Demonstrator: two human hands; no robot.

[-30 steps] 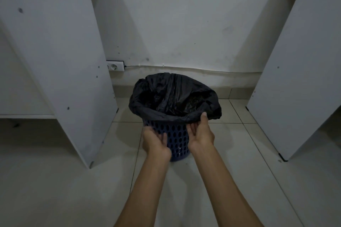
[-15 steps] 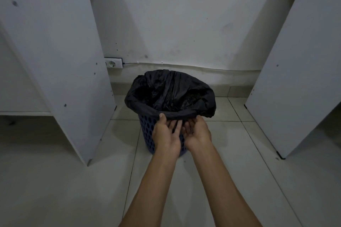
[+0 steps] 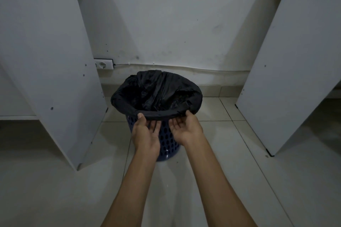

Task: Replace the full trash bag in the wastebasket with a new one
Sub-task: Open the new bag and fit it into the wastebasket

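A round dark-blue plastic wastebasket with a perforated wall (image 3: 168, 139) stands on the pale tiled floor (image 3: 55, 180), close to the white wall (image 3: 175, 24) and between two white panels, one on the left (image 3: 46, 61) and one on the right (image 3: 295, 61). A crinkled black plastic trash bag (image 3: 156, 94) lines it, its edge folded out over the rim all the way round. Both bare hands reach to the near side of the rim, a little apart from each other. The left hand (image 3: 145, 134) has its thumb on top of the folded bag edge and its fingers tucked beneath; the right hand (image 3: 186, 127) is palm up, thumb against the same edge, fingers curled under it. Whether either truly pinches the plastic I cannot tell. A white wall socket (image 3: 103, 63) sits low on the wall, behind and to the left.
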